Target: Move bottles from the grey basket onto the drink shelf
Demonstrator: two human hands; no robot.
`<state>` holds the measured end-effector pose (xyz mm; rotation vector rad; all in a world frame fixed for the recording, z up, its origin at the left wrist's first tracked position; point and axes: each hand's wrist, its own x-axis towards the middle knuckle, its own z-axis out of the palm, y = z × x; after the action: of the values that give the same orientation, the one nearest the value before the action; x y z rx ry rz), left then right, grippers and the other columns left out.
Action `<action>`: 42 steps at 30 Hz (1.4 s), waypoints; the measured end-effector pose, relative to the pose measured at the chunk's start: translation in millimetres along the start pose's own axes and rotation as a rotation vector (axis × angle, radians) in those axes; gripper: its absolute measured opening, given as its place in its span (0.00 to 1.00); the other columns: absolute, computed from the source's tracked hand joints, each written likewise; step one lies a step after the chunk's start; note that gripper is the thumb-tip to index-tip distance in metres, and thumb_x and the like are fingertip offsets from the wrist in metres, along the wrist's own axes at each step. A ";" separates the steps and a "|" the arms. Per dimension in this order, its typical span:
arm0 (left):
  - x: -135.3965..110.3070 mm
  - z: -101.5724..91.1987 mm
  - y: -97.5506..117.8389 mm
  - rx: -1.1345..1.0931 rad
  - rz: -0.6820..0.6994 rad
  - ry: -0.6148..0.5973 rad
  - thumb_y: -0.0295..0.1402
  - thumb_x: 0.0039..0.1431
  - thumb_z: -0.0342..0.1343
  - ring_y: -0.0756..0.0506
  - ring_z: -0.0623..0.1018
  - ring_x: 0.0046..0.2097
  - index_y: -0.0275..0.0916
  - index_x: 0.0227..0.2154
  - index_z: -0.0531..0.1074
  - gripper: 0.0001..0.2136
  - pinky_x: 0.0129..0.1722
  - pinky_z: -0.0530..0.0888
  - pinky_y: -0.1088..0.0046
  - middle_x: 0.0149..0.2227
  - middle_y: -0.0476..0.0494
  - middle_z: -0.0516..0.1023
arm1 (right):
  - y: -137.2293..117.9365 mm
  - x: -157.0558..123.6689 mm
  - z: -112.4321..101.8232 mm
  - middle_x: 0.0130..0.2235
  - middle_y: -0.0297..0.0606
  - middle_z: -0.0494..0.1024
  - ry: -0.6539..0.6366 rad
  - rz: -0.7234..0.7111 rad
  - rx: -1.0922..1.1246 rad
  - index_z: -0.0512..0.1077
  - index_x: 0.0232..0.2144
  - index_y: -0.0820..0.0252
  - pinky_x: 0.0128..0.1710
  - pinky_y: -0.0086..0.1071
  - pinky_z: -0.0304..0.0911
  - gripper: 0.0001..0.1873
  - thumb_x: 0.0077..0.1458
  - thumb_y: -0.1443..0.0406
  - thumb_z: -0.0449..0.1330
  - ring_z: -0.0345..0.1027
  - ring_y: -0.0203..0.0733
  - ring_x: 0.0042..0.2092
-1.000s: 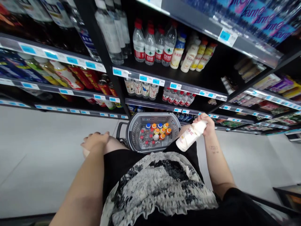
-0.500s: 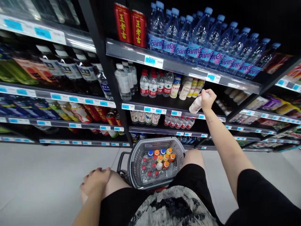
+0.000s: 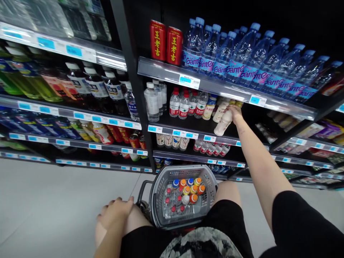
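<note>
My right hand reaches to the middle shelf, its fingers closed around a white plastic bottle. The bottle tilts, its base pointing down and left over the shelf's front edge. Just behind it stand another cream-white bottle and a bottle with a yellowish label and blue cap. My left hand lies on my left knee with its fingers spread, holding nothing. Between my knees is a grey shopping basket with several bottles inside, capped in red, orange, yellow, blue and white.
Red-capped water bottles and clear bottles share the middle shelf. Above, a shelf rail juts out over my right hand, below blue water bottles and two red cans. A black upright divides the shelving.
My right hand has brought the white bottle slightly left and nearer to the shelved bottles, and more of the bottle shows. The whole view has shifted. My left hand stays on the knee.
</note>
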<state>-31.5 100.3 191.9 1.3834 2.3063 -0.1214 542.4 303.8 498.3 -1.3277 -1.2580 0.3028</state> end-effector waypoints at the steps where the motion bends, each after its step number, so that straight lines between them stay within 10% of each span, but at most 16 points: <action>1: 0.7 -0.6 0.9 0.004 -0.003 -0.007 0.49 0.52 0.50 0.30 0.67 0.60 0.33 0.52 0.75 0.30 0.56 0.64 0.50 0.58 0.29 0.72 | 3.0 3.6 -4.4 0.27 0.38 0.77 -0.022 0.051 0.054 0.67 0.24 0.57 0.44 0.45 0.72 0.17 0.50 0.53 0.66 0.73 0.46 0.34; 11: 8.4 6.3 1.7 -0.006 0.002 -0.042 0.51 0.53 0.48 0.28 0.66 0.61 0.34 0.53 0.75 0.31 0.57 0.64 0.46 0.59 0.29 0.71 | 29.5 -52.4 -8.5 0.47 0.44 0.73 0.351 -0.043 -0.229 0.61 0.45 0.58 0.50 0.41 0.68 0.41 0.35 0.50 0.75 0.71 0.47 0.46; 22: 22.6 18.9 -17.2 -0.069 -0.020 -0.058 0.48 0.50 0.50 0.27 0.67 0.61 0.37 0.51 0.77 0.29 0.57 0.65 0.44 0.58 0.30 0.73 | 62.8 -74.6 -27.2 0.56 0.45 0.74 -0.094 0.188 0.041 0.65 0.51 0.54 0.56 0.45 0.66 0.35 0.45 0.46 0.67 0.67 0.52 0.59; 33: 25.2 17.1 -8.2 -0.045 -0.038 -0.079 0.47 0.50 0.51 0.29 0.67 0.61 0.37 0.52 0.76 0.29 0.58 0.65 0.47 0.59 0.32 0.73 | 87.2 -79.1 16.9 0.42 0.41 0.78 0.143 0.207 -0.289 0.63 0.43 0.57 0.47 0.43 0.71 0.38 0.31 0.55 0.75 0.75 0.48 0.40; 38: 30.6 19.9 -11.8 -0.051 -0.045 -0.095 0.48 0.50 0.51 0.28 0.66 0.61 0.37 0.51 0.76 0.29 0.57 0.65 0.47 0.58 0.31 0.72 | 94.7 -65.8 8.5 0.37 0.38 0.78 0.242 0.381 -0.230 0.66 0.38 0.58 0.50 0.45 0.69 0.24 0.36 0.65 0.69 0.76 0.48 0.42; 42: 39.0 23.8 -13.0 -0.060 -0.055 -0.111 0.48 0.50 0.51 0.27 0.65 0.62 0.36 0.51 0.75 0.29 0.58 0.64 0.46 0.59 0.29 0.71 | 95.5 -65.7 15.5 0.47 0.43 0.78 0.282 0.371 -0.313 0.65 0.44 0.56 0.55 0.46 0.66 0.33 0.35 0.60 0.73 0.74 0.50 0.48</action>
<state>-50.3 118.7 152.3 1.2525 2.2387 -0.1406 549.5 290.6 382.3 -1.8076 -0.8398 0.1705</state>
